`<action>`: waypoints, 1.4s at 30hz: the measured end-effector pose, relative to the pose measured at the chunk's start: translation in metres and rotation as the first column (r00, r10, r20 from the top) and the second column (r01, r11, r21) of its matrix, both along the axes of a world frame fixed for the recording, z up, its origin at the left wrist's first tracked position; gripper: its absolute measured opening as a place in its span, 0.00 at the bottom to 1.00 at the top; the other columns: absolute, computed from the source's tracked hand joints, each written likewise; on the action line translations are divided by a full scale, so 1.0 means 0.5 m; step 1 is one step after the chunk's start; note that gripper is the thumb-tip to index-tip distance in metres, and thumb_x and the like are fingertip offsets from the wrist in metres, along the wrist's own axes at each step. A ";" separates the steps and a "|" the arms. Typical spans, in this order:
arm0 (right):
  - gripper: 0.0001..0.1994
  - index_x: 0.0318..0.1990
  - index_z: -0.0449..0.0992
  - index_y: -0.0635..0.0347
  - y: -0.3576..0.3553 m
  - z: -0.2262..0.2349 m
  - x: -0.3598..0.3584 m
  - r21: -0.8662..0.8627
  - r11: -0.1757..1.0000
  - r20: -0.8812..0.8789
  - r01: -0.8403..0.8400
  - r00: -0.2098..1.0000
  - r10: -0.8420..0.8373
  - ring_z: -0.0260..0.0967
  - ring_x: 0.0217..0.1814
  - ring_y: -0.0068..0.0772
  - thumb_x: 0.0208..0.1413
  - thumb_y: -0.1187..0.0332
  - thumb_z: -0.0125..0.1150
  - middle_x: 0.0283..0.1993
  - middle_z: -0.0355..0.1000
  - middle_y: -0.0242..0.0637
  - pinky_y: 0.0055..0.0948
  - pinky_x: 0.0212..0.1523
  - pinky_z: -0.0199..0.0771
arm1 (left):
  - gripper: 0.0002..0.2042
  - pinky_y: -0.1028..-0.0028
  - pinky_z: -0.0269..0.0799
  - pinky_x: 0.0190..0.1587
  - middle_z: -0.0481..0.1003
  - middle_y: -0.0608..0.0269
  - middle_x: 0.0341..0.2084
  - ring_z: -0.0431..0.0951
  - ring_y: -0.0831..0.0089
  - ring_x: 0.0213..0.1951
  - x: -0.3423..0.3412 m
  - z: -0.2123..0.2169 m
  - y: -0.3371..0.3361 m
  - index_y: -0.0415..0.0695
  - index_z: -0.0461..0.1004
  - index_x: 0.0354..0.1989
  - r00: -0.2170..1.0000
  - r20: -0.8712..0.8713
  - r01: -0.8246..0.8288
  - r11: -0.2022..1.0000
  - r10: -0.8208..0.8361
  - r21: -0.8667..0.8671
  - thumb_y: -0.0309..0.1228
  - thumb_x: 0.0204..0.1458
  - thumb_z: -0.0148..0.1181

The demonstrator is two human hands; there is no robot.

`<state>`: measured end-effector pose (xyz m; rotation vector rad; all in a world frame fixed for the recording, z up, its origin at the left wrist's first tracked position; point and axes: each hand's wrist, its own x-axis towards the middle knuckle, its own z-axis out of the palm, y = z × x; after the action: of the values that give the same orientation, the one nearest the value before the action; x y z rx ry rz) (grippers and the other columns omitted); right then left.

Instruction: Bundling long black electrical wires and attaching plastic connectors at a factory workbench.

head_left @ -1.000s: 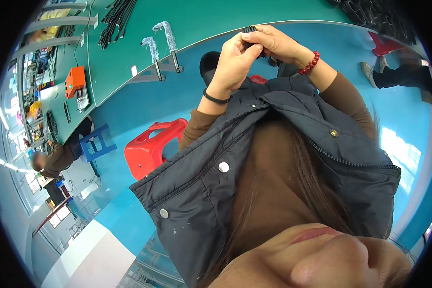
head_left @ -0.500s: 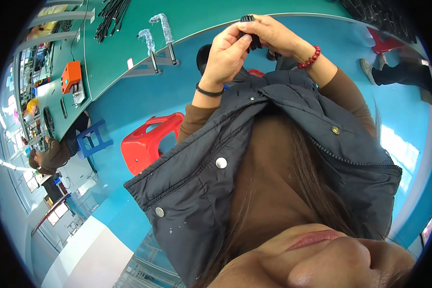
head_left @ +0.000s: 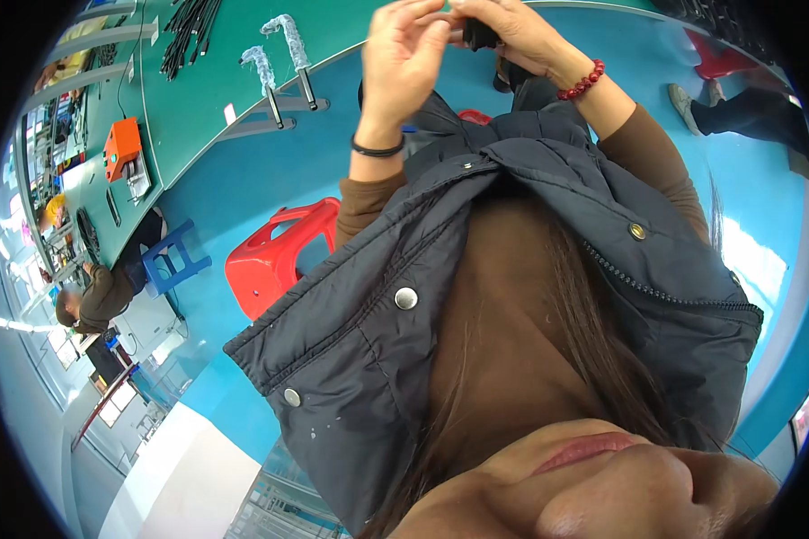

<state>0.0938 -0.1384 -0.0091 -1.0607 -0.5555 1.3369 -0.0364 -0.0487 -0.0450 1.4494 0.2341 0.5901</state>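
At the top of the head view, my right hand (head_left: 517,34) grips a small black cable bundle (head_left: 481,34). Its fingers and thumb cover part of the bundle, and its strands barely show now. My left hand (head_left: 400,67) is raised just left of the bundle. The thumb stands apart from the fingers, which reach toward my right thumb. I see nothing held in the left hand, though its fingertips are close to the picture's upper edge. Both hands are over the near edge of the green table (head_left: 211,90).
Two bent, plastic-wrapped metal tubes (head_left: 288,49) stand at the table edge, near black cables (head_left: 189,36). An orange device (head_left: 121,148) sits further left. Red stool (head_left: 283,251) and blue stool (head_left: 175,260) stand on the floor. A seated person (head_left: 108,292) is left; another person's legs (head_left: 737,121) are right.
Both hands have moved up in the picture. My left hand has come off the black cable bundle and its fingers have spread; my right hand still holds the bundle.
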 end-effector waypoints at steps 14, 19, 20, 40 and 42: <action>0.13 0.40 0.73 0.65 0.000 0.007 0.000 -0.106 0.993 -0.153 -0.052 0.988 0.036 0.64 0.31 0.20 0.63 0.62 0.50 0.35 0.73 0.34 0.13 0.30 0.64 | 0.11 0.72 0.76 0.46 0.74 0.53 0.40 0.79 0.62 0.40 0.000 0.046 -0.034 0.33 0.71 0.48 0.964 -0.035 0.213 0.839 -0.265 -0.500 0.27 0.63 0.47; 0.15 0.45 0.74 0.65 -0.002 0.022 0.005 -0.163 0.974 0.115 -0.157 0.977 0.177 0.66 0.34 0.22 0.63 0.62 0.49 0.40 0.75 0.39 0.14 0.34 0.68 | 0.12 0.74 0.74 0.42 0.73 0.54 0.39 0.77 0.66 0.37 0.001 0.035 -0.034 0.33 0.71 0.46 0.954 -0.011 0.258 0.839 -0.300 -0.480 0.28 0.64 0.46; 0.15 0.46 0.73 0.65 -0.006 0.016 0.011 -0.115 0.982 0.062 -0.152 0.985 0.160 0.67 0.34 0.22 0.63 0.62 0.49 0.41 0.75 0.39 0.15 0.34 0.68 | 0.11 0.75 0.74 0.41 0.73 0.54 0.39 0.76 0.67 0.36 0.002 0.026 -0.037 0.33 0.71 0.46 0.955 -0.006 0.264 0.858 -0.297 -0.440 0.28 0.64 0.46; 0.12 0.45 0.74 0.66 0.003 -0.022 0.004 0.105 0.984 0.225 -0.142 0.967 0.115 0.67 0.38 0.25 0.60 0.67 0.54 0.40 0.75 0.38 0.20 0.40 0.69 | 0.08 0.76 0.72 0.38 0.74 0.56 0.37 0.74 0.71 0.37 -0.011 0.032 -0.032 0.34 0.69 0.45 0.966 -0.123 0.197 0.954 -0.229 -0.225 0.25 0.62 0.49; 0.12 0.45 0.74 0.66 0.010 -0.012 0.001 0.094 0.987 0.250 -0.127 0.963 0.100 0.68 0.38 0.26 0.60 0.67 0.54 0.40 0.75 0.38 0.20 0.40 0.69 | 0.08 0.76 0.72 0.38 0.74 0.56 0.36 0.74 0.70 0.37 -0.011 0.033 -0.027 0.33 0.69 0.45 0.962 -0.153 0.210 0.969 -0.228 -0.128 0.24 0.61 0.49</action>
<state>0.0946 -0.1334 -0.0150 -1.1239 -0.8755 1.2668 -0.0416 -0.0621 -0.0285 1.3955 0.2297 0.2714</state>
